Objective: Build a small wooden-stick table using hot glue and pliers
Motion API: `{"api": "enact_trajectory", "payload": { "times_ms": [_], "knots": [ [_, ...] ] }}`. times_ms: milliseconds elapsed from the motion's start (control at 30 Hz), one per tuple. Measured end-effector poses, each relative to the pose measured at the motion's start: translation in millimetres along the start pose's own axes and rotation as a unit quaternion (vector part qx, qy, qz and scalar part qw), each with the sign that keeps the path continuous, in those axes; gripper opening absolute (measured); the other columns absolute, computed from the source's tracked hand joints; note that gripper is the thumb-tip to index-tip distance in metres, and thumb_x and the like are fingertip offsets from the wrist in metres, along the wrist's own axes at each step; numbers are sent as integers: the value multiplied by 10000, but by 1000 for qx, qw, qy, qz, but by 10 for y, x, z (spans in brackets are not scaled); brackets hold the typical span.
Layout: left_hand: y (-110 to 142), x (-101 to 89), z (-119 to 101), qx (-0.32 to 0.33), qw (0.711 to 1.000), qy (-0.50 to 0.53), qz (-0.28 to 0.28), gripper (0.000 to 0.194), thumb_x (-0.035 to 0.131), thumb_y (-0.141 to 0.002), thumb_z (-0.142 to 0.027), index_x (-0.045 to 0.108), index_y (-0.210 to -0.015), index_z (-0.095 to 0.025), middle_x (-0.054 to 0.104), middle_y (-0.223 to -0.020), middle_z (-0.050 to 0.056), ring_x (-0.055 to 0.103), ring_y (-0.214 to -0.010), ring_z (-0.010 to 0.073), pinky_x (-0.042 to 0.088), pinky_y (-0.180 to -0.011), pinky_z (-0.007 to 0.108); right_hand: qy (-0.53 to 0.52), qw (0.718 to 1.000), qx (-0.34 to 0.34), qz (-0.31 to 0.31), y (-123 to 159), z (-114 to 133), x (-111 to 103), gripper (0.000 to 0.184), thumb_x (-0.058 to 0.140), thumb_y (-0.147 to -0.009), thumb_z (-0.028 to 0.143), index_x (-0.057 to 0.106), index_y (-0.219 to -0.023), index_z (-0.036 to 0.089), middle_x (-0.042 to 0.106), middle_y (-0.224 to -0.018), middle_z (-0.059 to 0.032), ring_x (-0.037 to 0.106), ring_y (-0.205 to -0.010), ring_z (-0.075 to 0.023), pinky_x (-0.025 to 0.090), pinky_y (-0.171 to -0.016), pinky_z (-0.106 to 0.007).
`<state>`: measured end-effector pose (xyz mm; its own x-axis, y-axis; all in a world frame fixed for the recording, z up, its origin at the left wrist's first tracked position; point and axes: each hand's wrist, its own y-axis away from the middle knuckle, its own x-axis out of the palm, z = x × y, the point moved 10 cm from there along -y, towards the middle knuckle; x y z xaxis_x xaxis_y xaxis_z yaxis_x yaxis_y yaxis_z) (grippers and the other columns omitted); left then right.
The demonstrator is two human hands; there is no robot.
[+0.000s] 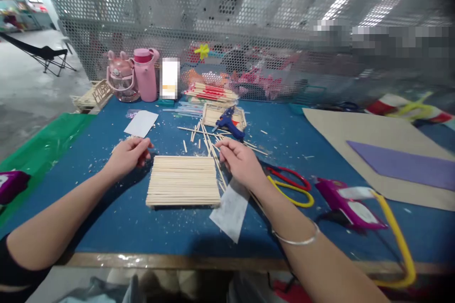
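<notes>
Head view: fingers [231, 150] curled beside stick panel [184, 180], grip unclear; glue gun [232, 127] over tray [209, 114]

Stick panel [184, 181] on table [124, 232]; glue gun [232, 125] behind, on tray [211, 116]; scissors [291, 189] right.

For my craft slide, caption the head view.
Bare left hand and bare right hand flank a rectangular pale wooden-stick panel on a blue tabletop.

stick panel [183, 182]: cream, striped | glue gun [232, 127]: navy | tabletop [142, 232]: blue | flask [145, 79]: pink
</notes>
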<state>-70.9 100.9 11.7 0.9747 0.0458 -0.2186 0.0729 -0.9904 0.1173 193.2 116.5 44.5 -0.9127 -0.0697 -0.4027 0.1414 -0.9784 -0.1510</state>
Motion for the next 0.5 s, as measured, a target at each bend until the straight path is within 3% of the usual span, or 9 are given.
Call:
{"api": "enact_trajectory", "payload": {
  "times_ms": [100, 200, 500],
  "knots": [
    [65, 76, 45, -42, 998, 26, 34, 285, 622, -656, -423, 591, -720, -147, 576, -568, -17, 519, -458, 92, 419, -478, 220, -101, 992, 63, 49, 6, -188, 139, 228, 514, -764, 403, 510, -806, 179, 466, -519, 80, 373, -364, -50, 305, -352, -174],
    [90, 102, 42, -52, 998, 16, 34, 233, 654, -619, -368, 582, -651, -149, 574, -547, -17, 539, -481, 99, 440, -502, 225, -142, 983, 87, 71, 35, -216, 215, 252, 581, -716, 410, 479, -763, 185, 510, -528, 71, 440, -386, -57, 359, -370, -173],
    [69, 105, 60, -32, 999, -12, 31, 219, 662, -601, -363, 588, -587, -157, 592, -529, -14, 543, -502, 103, 447, -522, 225, -157, 983, 86, 37, 31, -271, 240, 183, 631, -683, 325, 529, -688, 172, 545, -459, 54, 491, -375, -62, 409, -383, -167]
  ]
}}
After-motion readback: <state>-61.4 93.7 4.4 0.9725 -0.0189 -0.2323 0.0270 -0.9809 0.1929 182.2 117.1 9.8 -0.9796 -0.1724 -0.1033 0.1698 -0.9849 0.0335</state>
